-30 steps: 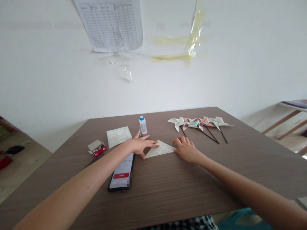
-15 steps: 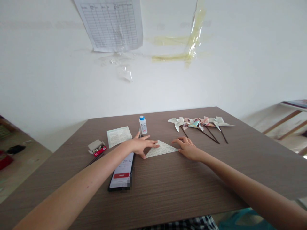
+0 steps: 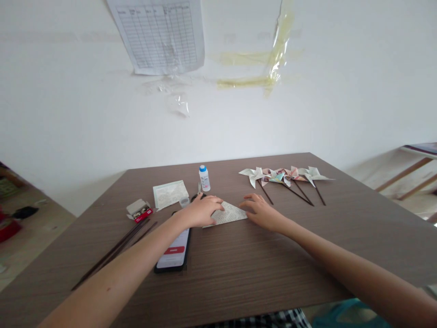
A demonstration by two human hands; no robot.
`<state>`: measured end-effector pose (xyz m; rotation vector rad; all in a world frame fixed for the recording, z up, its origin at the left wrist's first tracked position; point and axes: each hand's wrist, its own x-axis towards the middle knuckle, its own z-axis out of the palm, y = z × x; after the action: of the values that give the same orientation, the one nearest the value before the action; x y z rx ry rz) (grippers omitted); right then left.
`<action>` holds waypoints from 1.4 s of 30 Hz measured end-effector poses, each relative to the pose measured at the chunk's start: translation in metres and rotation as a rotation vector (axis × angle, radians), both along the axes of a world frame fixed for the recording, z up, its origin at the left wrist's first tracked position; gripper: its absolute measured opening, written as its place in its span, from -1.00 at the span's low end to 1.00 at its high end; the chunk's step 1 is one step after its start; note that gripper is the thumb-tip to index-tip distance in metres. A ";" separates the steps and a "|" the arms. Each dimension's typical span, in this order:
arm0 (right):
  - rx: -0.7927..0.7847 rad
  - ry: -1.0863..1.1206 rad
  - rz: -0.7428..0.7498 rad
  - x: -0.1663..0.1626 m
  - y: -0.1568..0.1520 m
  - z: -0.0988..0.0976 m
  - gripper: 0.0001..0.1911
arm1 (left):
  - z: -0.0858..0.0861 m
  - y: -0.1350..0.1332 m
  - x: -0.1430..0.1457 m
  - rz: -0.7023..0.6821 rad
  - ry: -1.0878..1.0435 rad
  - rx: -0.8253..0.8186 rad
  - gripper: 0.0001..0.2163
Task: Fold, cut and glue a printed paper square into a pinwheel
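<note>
Printed paper, folded flat: the folded sheet [image 3: 228,213] lies mid-bench between both hands. Left hand [image 3: 199,210], fingers [image 3: 215,204] curled loosely, pressing the sheet's left edge, gripping nothing. Right hand [image 3: 260,211], fingers spread and laid flat on the sheet's right corner. Bench [image 3: 239,264]: brown wood-grain top, set against a white wall [image 3: 68,114] bearing a taped table chart [image 3: 160,34] and yellowed tape strips [image 3: 269,59]. Also on the bench: phone [image 3: 174,250] under the left forearm, dark sticks [image 3: 116,248], small red box [image 3: 138,210], paper stack [image 3: 170,193], white bottle [image 3: 204,177], paper pinwheels [image 3: 287,175] at far right. The sheet carries fine print and shows as a pale, low wedge.
</note>
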<state>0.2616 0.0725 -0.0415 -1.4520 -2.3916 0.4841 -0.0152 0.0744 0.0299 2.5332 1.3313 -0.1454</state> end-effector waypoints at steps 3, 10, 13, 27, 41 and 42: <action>0.018 0.033 0.053 -0.016 -0.004 0.001 -0.57 | -0.006 -0.012 0.012 0.138 -0.072 0.072 -0.71; 0.007 0.010 -0.004 -0.040 -0.013 0.004 -0.70 | -0.026 -0.030 0.025 0.248 -0.109 0.099 -0.83; -0.015 0.026 -0.009 -0.039 -0.014 0.003 -0.66 | -0.031 -0.035 0.024 0.275 -0.132 0.106 -0.83; -0.016 0.014 -0.031 -0.039 -0.014 -0.002 -0.60 | -0.034 -0.032 0.026 0.290 -0.112 0.064 -0.84; -0.045 0.004 0.020 -0.031 -0.006 -0.002 -0.52 | -0.036 -0.033 0.017 0.287 -0.114 0.048 -0.74; -0.050 0.000 0.017 -0.030 -0.006 -0.002 -0.51 | -0.037 -0.033 0.015 0.283 -0.113 0.047 -0.73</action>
<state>0.2315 0.0669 -0.0432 -1.4532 -2.4104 0.5511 -0.0002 0.0415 -0.0068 2.3192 1.6437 0.0858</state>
